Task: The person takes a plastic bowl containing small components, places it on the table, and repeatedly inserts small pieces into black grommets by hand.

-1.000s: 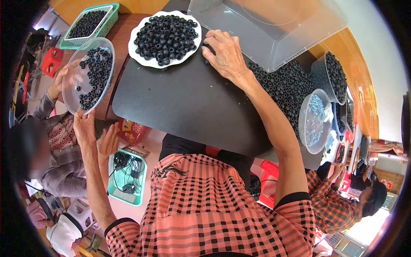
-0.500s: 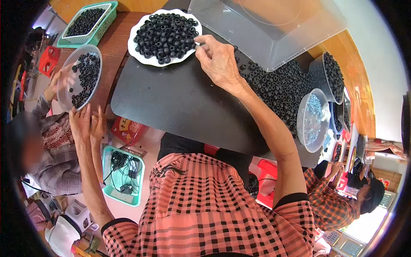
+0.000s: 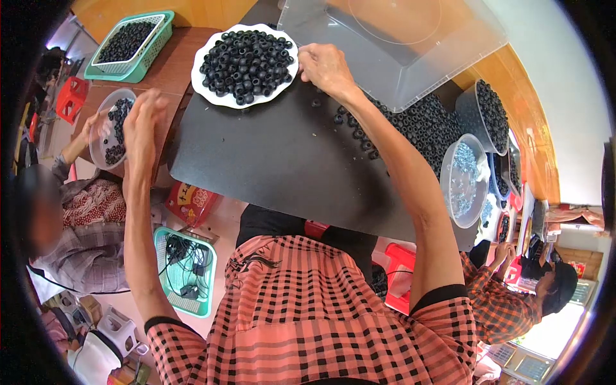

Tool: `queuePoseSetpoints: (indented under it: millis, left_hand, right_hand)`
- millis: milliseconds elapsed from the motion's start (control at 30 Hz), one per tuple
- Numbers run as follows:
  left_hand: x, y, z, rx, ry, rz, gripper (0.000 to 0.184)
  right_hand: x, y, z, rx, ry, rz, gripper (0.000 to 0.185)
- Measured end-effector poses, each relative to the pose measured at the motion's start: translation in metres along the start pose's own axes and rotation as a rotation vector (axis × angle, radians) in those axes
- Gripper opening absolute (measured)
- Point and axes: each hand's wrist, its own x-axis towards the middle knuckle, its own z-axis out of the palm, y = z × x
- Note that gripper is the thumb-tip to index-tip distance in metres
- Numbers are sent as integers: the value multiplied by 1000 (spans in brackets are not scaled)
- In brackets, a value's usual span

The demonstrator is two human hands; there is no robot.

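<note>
A white scalloped plate [image 3: 202, 82] heaped with black beads [image 3: 247, 64] rests at the far left of the dark table [image 3: 256, 160]. My right hand [image 3: 324, 67] is at the plate's right rim with its fingers bent inward; whether something small is between them is hidden. Loose black beads [image 3: 417, 131] spread out to the right, beneath and beyond my right forearm. My left hand [image 3: 142, 125] is raised beside a clear bowl [image 3: 102, 138] with dark beads, its fingers blurred by motion. A co-worker's hand touches that bowl's left side.
A clear plastic tray [image 3: 398, 58] lies at the back. To the right stand a bowl with blue bits [image 3: 463, 179] and a tub of black beads [image 3: 491, 115]. A green basket [image 3: 138, 67] of beads is at the back left. Co-workers sit left and right.
My left hand has risen from below the clear bowl to its right side, and the bowl has moved left. My right hand stays near the plate's rim. More loose beads show beside my forearm.
</note>
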Motion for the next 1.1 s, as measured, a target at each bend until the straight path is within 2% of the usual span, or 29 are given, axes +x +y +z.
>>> queuePoseSetpoints:
  millis: [67,200,267,300,400,667,733,800,867,900,1100]
  left_hand:
    - [27,14,27,240,-63,131,39]
    - [68,15,60,281,-130,65,37]
    - [82,-1,63,433,-194,228,32]
    - [80,3,64,461,-221,180,29]
    - [80,-4,66,294,-257,80,25]
    - [58,-10,65,348,-285,83,20]
    - [43,-5,70,505,-197,380,22]
    - [28,2,75,486,-229,319,23]
    - [20,-3,81,525,-198,502,21]
    - [17,-2,83,565,-214,445,19]
    - [-5,1,97,658,-180,510,17]
  right_hand:
    - [5,-1,3,13,-29,100,26]
    - [8,-4,4,41,-41,153,23]
    - [9,-3,5,50,-56,172,19]
    - [9,-3,6,68,-62,189,18]
    - [10,-1,5,91,-68,216,15]
    - [1,9,-5,38,-74,216,18]
    - [-9,4,-13,98,-67,254,18]
    - [-12,11,-18,58,-76,239,17]
    - [-19,14,-25,67,-75,250,16]
    - [-21,14,-27,91,-74,300,16]
    - [-37,22,-41,73,-88,284,15]
